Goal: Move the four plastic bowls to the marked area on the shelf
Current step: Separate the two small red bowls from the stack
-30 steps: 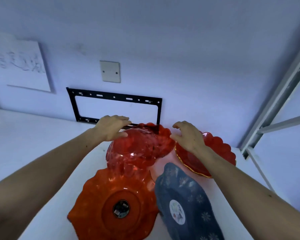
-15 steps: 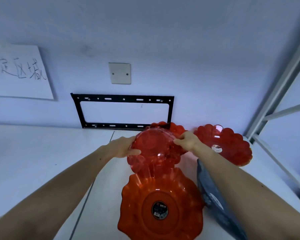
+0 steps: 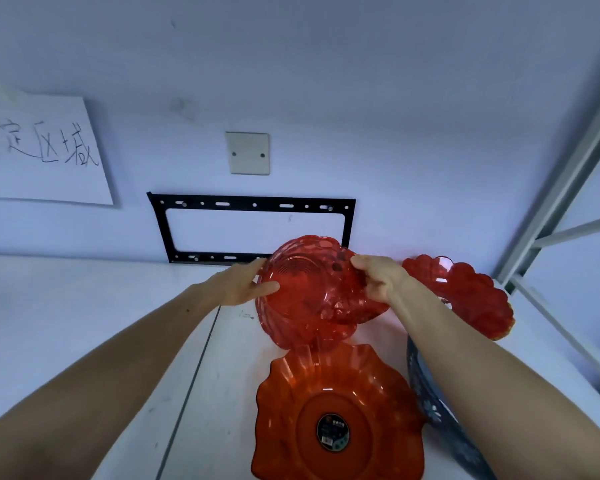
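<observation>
A clear red bowl point(image 3: 312, 296) is held tilted above the white shelf point(image 3: 84, 323), its opening turned toward me. My left hand point(image 3: 243, 285) grips its left rim and my right hand point(image 3: 378, 278) grips its right rim. Below it, close to me, lies an orange wavy-edged bowl point(image 3: 333, 414) with a round label in its middle. A red scalloped bowl point(image 3: 465, 292) leans at the back right. A dark blue flowered bowl point(image 3: 433, 407) lies at the right, mostly hidden by my right forearm.
A paper sign with handwriting point(image 3: 42, 150) hangs on the wall at the left, above the shelf's left part. A black metal bracket point(image 3: 253, 204) and a blank wall plate point(image 3: 247, 153) are on the back wall. A grey shelf post point(image 3: 565, 174) stands at the right.
Both hands have closed on the clear red bowl's rims and lifted and tilted it. The view has shifted left, so the bowls now sit further right.
</observation>
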### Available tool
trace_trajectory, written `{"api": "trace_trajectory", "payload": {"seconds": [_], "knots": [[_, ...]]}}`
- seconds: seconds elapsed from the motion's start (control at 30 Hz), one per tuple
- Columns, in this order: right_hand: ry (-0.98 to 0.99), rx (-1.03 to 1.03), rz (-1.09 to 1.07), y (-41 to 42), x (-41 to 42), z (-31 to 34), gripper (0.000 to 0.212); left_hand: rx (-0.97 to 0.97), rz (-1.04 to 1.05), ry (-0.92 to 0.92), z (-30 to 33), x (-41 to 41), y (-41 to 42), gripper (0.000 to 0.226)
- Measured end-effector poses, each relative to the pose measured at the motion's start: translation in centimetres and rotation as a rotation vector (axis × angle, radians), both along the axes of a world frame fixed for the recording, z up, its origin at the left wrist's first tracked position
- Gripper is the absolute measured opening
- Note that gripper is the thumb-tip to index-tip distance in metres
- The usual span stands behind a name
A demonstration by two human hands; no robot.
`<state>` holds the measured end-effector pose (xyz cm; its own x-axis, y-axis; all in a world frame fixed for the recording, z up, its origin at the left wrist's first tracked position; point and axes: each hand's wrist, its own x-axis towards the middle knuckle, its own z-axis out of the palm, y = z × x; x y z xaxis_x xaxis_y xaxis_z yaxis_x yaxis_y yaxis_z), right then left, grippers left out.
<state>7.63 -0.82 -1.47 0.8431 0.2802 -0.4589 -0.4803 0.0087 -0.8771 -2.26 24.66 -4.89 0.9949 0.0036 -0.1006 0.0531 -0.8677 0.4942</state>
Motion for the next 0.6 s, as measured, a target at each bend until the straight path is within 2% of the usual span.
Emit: {"api": "trace_trajectory", "payload": {"seconds": [0.07,0.13,0.23,0.33,0.4,0.5,0.6], "knots": [[-0.044,0.038,0.018,0.1,0.0,1.0,0.031,-0.039,0.071,-0.049,0.9,0.3,0.7,0.095],[-0.088,0.103,0.026,0.0,0.1,1.8,0.031,-0.101,0.129,-0.107,1.8,0.8,1.2,0.090],[-0.157,0.192,0.014,-0.2,0.4,2.8,0.032,-0.217,0.144,-0.202,3.3,1.2,1.5,0.072],[-0.186,0.227,-0.037,-1.0,0.7,3.5,0.020,-0.266,0.059,-0.341,4.8,1.6,0.8,0.047],[-0.181,0.190,-0.090,-1.6,0.8,3.8,0.014,-0.275,0.019,-0.413,5.4,2.0,0.1,0.041],[-0.158,0.044,-0.124,-2.2,0.9,4.1,0.020,-0.270,-0.009,-0.477,5.8,2.4,-0.8,0.044],[-0.057,-0.028,-0.071,-2.9,1.1,4.9,0.032,-0.226,-0.052,-0.517,6.4,2.8,-0.9,0.051]]}}
